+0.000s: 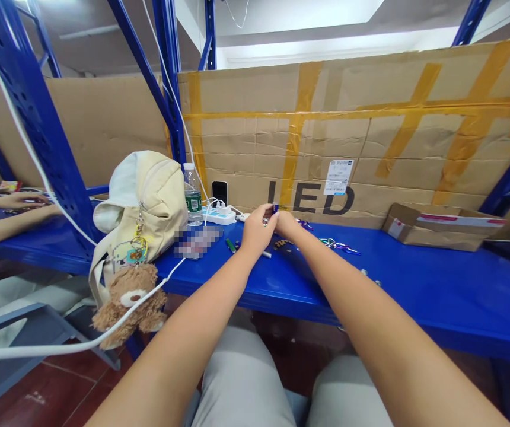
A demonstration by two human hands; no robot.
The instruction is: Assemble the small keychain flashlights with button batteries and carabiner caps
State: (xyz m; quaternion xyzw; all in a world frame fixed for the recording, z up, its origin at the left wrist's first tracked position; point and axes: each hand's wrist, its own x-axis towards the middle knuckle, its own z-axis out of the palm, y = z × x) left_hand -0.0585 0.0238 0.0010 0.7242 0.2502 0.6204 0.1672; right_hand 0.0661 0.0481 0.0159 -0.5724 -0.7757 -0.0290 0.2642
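My left hand (257,230) is raised just above the blue table, its fingers closed on a small dark blue piece (275,208) too small to name. Close against it is my right hand (287,224), fingers curled inward; what it grips, if anything, is hidden. Beneath and around the hands lie small brown parts (281,243). A green cylinder (230,245) rests left of my left hand, and a silver rod end (266,254) shows beside that wrist. Right of my right forearm are several purple and blue metallic pieces (341,245).
On the table's left stand a cream backpack (161,190) with a teddy bear charm (133,296), a water bottle (192,198) and a power strip (219,214). An open cardboard box (442,231) sits at right. A white cable (134,305) crosses at left. Another person's hands (24,201) are far left.
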